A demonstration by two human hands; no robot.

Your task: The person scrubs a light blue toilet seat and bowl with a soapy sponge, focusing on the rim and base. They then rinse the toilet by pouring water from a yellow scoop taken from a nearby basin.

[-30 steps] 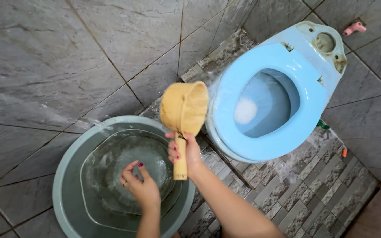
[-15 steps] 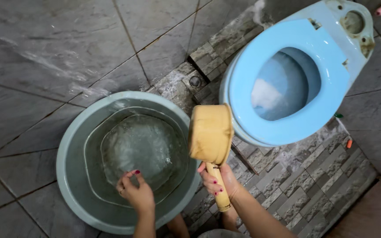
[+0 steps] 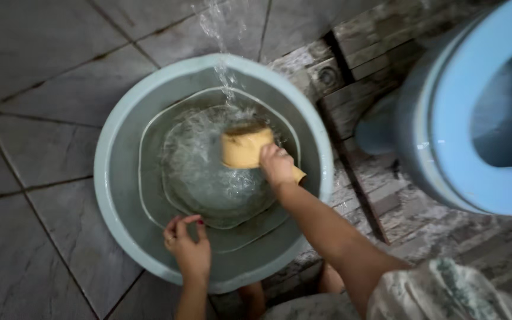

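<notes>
My right hand (image 3: 277, 165) grips the handle of a tan plastic dipper (image 3: 243, 148), which is plunged into the water of a large pale green basin (image 3: 114, 195) on the floor. A thin stream of water (image 3: 223, 65) falls into the basin from above and churns the surface. My left hand (image 3: 189, 248) rests on the basin's near inner wall, fingers curled with nothing held. The blue toilet bowl (image 3: 445, 118) stands to the right of the basin.
Grey floor tiles (image 3: 37, 118) surround the basin on the left. A strip of rough stone-pattern tiles (image 3: 380, 201) with a small floor drain (image 3: 327, 76) runs between basin and toilet. My knee in patterned cloth (image 3: 445, 293) shows at the bottom right.
My right hand swung the dipper from beside the toilet down into the basin's water. The view shifted left and closer to the basin. My left hand stayed on the basin.
</notes>
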